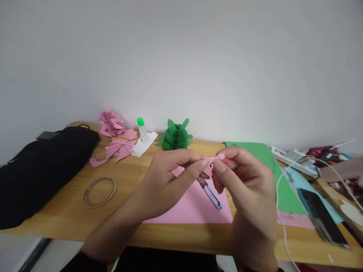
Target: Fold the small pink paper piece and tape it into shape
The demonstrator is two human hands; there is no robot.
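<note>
My left hand (pixel 167 177) and my right hand (pixel 246 181) meet above the wooden table (pixel 70 211), both pinching a small folded strip of pink paper (pixel 219 157) between thumb and fingers. Under the hands lies a pink paper sheet (pixel 193 206), and on it rest small blue-handled snips (pixel 211 193). A green paper sheet (pixel 280 185) lies to the right of my right hand.
A black bag (pixel 36 170) fills the table's left end. A tape ring (pixel 99 192), pink paper pieces (pixel 116 145), a green-capped glue tube (pixel 142 130) and a green paper ornament (pixel 176 136) lie behind. A phone (pixel 320 213), white cable (pixel 280 211) and power strip (pixel 295 156) crowd the right.
</note>
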